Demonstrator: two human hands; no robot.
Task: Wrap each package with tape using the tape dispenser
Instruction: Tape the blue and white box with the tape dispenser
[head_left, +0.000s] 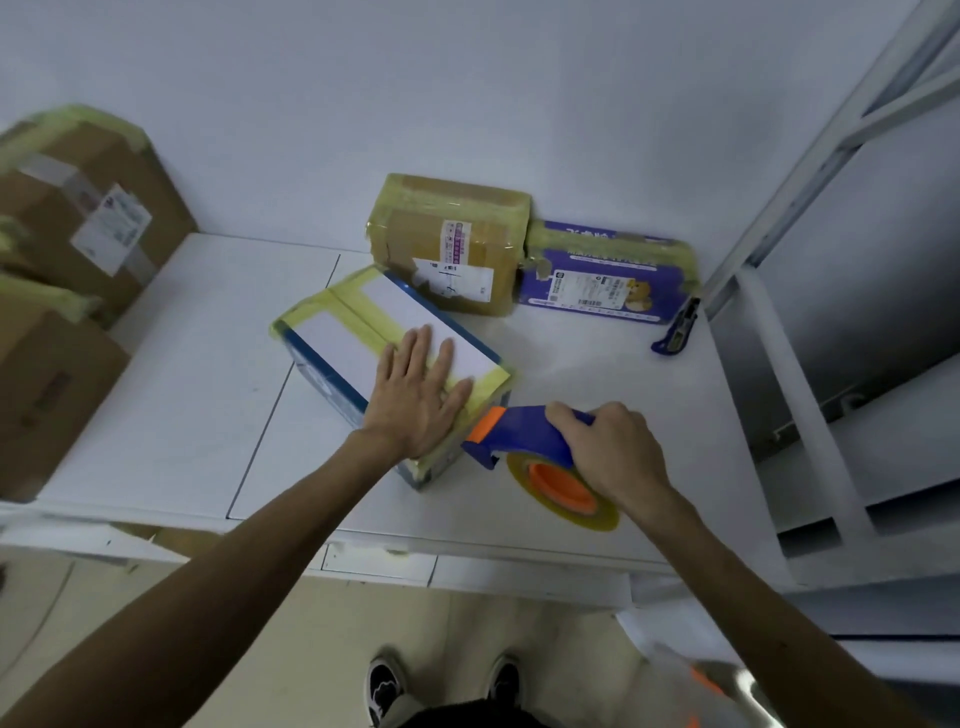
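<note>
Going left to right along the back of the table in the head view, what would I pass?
Stacked cardboard boxes, brown taped box, purple package, blue utility knife, metal rack.

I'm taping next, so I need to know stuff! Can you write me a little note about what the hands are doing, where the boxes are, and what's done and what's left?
Left hand: flat, fingers straight, pressing the top of the blue-and-white box mid-table.
Right hand: grips the tape dispenser, its orange front against the box's near end.
Back of the table: brown box and purple package, side by side, both carrying yellowish tape.
Done: this box has tape along its top and round both ends.
Left: probably finishing and cutting the strip at the near end; hidden sides can't be checked.
</note>
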